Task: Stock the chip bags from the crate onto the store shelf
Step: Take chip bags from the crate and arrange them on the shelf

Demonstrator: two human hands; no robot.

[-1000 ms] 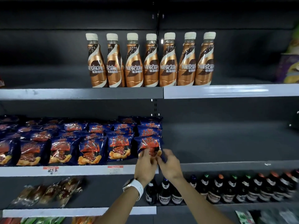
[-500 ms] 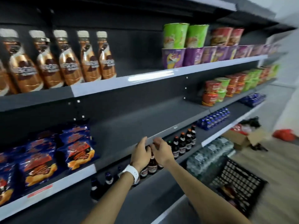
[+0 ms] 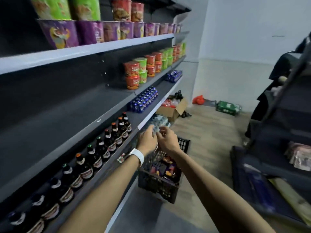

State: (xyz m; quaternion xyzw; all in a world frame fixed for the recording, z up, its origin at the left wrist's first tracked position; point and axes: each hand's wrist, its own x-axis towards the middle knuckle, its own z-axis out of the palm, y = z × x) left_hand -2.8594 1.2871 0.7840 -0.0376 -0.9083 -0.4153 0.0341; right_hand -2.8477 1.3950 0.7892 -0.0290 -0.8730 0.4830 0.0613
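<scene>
Both hands (image 3: 157,139) moved off shelf (image 3: 117,115), now empty, loosely curled above crate (image 3: 184,143).

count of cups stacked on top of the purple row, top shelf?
4: two green cups at left, two red cups right of them. More may lie beyond the frame's left edge.

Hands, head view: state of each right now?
Left hand: open, fingers loosely extended, holding nothing, above the crate.
Right hand: open, fingers loosely curled, holding nothing that shows.
</scene>
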